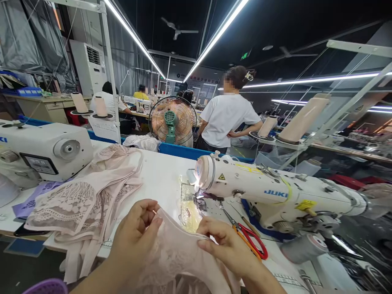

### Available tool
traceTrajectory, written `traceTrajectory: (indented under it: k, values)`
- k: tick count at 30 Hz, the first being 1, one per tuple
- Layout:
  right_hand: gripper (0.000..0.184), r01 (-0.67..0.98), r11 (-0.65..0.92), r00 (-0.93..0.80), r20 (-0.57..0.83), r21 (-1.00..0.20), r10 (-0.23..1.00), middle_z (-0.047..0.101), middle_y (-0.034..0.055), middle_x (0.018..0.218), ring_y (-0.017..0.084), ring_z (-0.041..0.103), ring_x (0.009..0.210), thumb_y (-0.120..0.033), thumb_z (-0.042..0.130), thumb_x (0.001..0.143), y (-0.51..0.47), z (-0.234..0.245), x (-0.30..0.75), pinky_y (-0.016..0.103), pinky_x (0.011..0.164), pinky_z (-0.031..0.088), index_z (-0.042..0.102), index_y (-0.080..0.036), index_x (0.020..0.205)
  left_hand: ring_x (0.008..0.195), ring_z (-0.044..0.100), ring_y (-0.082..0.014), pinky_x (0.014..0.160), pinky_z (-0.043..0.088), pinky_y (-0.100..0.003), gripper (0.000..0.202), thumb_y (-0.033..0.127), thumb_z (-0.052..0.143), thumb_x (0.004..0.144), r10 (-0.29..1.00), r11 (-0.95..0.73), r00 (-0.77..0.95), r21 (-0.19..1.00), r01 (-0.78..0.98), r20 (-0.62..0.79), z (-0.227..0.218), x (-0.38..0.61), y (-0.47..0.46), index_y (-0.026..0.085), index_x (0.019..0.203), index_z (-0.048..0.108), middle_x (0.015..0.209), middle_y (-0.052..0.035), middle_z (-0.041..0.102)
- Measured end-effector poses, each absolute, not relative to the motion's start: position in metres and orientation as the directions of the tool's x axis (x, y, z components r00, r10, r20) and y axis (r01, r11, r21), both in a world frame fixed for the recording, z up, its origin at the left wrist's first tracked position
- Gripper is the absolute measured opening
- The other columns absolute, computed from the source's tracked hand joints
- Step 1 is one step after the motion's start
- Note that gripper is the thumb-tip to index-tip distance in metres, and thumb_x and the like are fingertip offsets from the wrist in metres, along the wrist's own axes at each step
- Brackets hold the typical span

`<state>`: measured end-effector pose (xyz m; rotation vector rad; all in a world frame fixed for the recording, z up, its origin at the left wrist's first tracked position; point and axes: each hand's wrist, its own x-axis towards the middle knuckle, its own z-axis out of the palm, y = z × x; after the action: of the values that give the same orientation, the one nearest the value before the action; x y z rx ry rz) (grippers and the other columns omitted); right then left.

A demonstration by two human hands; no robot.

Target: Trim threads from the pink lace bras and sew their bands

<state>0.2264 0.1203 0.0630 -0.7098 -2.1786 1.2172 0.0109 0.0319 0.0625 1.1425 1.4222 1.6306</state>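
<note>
Left hand [137, 232] and right hand [226, 245] each close a pinching grip on the top edge of the pale pink lace fabric piece [180, 253], stretched crosswise over the white bench [162, 171] just in front of the white JUKI sewing machine [269, 192], the right hand nearer to it.

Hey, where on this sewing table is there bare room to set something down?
The bare tabletop between the lace pile and the Juki machine, running back to the blue rail, is free. Crowded: the needle area, the red-handled scissors beside the right hand, and the front edge, where it and the left hand hold the pink fabric.
</note>
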Motion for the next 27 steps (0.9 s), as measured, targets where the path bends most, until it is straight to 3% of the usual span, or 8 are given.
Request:
traceTrajectory:
  k: [3,7,16,27]
  values:
    - [0.036,0.182,0.445,-0.712,0.195,-0.877,0.675,0.054,0.0024,0.071,0.014,0.051,0.068,-0.051,0.060,0.079,0.120,0.064,0.226,0.026,0.064,0.039,0.065,-0.016,0.070,0.065,0.055,-0.0122,0.055,0.046,-0.022,0.016,0.030,0.064,0.074,0.934,-0.181,-0.309,0.983,0.016,0.177,0.070,0.006,0.035,0.021,0.086,0.060,0.074,-0.0002,0.059]
    - [0.035,0.172,0.432,-0.711,0.192,-0.885,0.676,0.054,0.0023,0.069,0.015,0.050,0.069,-0.050,0.060,0.078,0.120,0.065,0.225,0.026,0.064,0.039,0.063,-0.017,0.067,0.067,0.056,-0.0132,0.057,0.048,-0.023,0.004,0.022,0.067,0.067,0.904,-0.299,-0.295,0.951,0.080,0.309,0.079,0.005,0.037,0.019,0.069,0.066,0.080,-0.0037,0.062]
    - [0.038,0.187,0.380,-0.680,0.160,-0.906,0.715,0.053,0.0017,0.068,0.014,0.049,0.067,-0.053,0.061,0.076,0.122,0.062,0.225,0.026,0.064,0.040,0.061,-0.016,0.066,0.072,0.060,-0.0158,0.056,0.048,-0.023,0.009,0.022,0.063,0.070,0.884,-0.333,-0.268,0.918,0.216,0.384,0.079,0.005,0.037,0.022,0.068,0.072,0.081,-0.0057,0.064]
    - [0.035,0.128,0.420,-0.707,0.214,-0.898,0.674,0.054,0.0019,0.070,0.014,0.050,0.068,-0.051,0.063,0.076,0.119,0.067,0.226,0.027,0.064,0.040,0.065,-0.016,0.071,0.070,0.059,-0.0160,0.057,0.047,-0.024,0.014,0.024,0.061,0.075,0.883,-0.343,-0.263,0.917,0.204,0.389,0.078,-0.005,0.037,0.021,0.062,0.064,0.077,-0.0041,0.062]
